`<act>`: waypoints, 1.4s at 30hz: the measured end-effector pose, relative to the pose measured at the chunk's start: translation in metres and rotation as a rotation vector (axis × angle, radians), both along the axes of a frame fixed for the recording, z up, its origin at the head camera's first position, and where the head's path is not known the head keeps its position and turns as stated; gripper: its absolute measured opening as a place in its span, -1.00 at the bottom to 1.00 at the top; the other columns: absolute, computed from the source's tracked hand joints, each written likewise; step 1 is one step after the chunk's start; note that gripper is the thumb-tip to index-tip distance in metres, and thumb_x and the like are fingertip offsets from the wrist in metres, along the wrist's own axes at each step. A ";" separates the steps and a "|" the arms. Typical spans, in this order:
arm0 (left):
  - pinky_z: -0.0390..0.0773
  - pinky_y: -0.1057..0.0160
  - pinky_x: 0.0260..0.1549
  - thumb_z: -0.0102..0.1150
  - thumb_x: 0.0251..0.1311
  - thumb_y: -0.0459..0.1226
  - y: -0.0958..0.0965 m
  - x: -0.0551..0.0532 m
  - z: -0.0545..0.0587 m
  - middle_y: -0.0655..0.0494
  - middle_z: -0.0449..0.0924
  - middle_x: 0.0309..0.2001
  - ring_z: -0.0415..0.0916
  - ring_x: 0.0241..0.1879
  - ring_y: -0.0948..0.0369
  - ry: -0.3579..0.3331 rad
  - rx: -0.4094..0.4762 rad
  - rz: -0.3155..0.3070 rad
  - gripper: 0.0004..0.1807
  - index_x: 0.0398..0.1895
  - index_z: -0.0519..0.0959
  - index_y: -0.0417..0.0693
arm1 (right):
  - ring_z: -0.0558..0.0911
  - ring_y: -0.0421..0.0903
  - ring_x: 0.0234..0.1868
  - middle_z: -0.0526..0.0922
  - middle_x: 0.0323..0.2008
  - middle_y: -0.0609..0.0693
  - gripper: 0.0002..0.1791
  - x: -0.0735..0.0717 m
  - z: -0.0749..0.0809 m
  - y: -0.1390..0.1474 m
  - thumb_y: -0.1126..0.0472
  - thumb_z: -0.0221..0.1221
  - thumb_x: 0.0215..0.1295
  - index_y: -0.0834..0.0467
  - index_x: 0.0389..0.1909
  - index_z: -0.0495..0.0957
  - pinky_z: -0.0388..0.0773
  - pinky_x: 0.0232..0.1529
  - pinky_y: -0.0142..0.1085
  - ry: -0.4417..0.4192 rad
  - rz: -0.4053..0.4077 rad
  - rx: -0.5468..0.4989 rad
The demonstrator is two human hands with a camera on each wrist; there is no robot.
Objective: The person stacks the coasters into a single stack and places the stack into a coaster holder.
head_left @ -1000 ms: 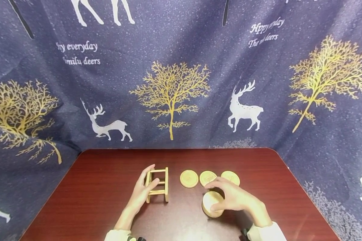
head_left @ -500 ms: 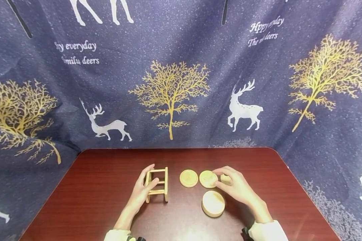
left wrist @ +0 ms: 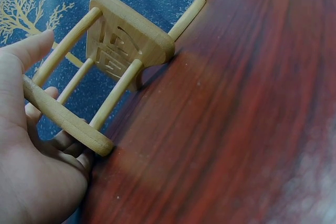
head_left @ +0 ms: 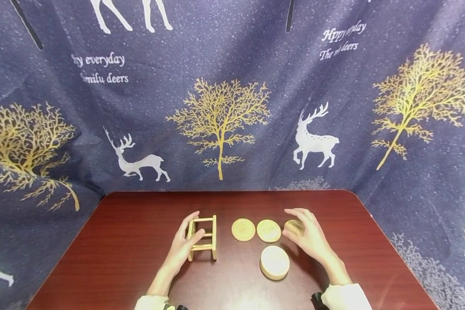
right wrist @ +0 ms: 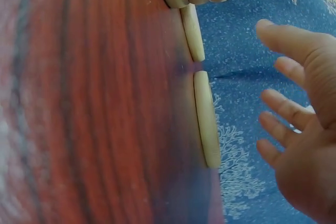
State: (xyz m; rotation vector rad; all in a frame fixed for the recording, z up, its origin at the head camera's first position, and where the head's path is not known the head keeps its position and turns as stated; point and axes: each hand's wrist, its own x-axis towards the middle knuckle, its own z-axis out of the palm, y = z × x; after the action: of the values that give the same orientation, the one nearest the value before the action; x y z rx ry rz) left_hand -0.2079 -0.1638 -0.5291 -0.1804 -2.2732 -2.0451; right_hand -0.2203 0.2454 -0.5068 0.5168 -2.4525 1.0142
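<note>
My left hand [head_left: 178, 247] grips one side panel of a small wooden coaster rack [head_left: 214, 237], thumb on one side and fingers on the other. In the left wrist view, the rack's far panel [left wrist: 131, 30] shows cut-out slots, joined by round rods. Over the rightmost round wooden coaster [head_left: 293, 226] hovers my right hand [head_left: 310, 239], fingers spread and partly hiding it. The right wrist view shows that hand apart from the coaster's edge [right wrist: 207, 121], holding nothing. A middle coaster [head_left: 269, 231] and a left coaster [head_left: 243, 229] lie flat in the same row.
Nearer the front stands a stack of coasters [head_left: 275, 261], three thick in the right wrist view. Everything rests on a glossy reddish-brown table [head_left: 139, 224] with rounded back corners. Behind it hangs a dark blue cloth [head_left: 255, 163] printed with trees and deer.
My right hand has left the front stack, moving back and right, past the middle coaster to the rightmost one. The left hand and the rack have stayed in place.
</note>
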 end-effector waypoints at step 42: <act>0.31 -0.22 0.45 0.27 0.54 -0.34 0.000 0.001 -0.002 -0.12 0.27 0.69 0.09 0.67 -0.12 0.025 -0.011 -0.004 -0.30 0.68 0.33 -0.10 | 0.51 0.44 0.42 0.61 0.39 0.33 -0.12 0.006 -0.003 0.013 0.30 0.61 0.20 0.20 0.56 0.50 0.49 0.32 0.41 -0.283 -0.054 0.204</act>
State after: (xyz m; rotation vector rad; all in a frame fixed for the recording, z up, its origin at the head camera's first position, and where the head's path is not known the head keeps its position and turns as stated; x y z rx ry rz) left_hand -0.2072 -0.1637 -0.5310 -0.2100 -2.2722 -2.0207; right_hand -0.2147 0.2579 -0.5099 0.3895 -2.8248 0.8706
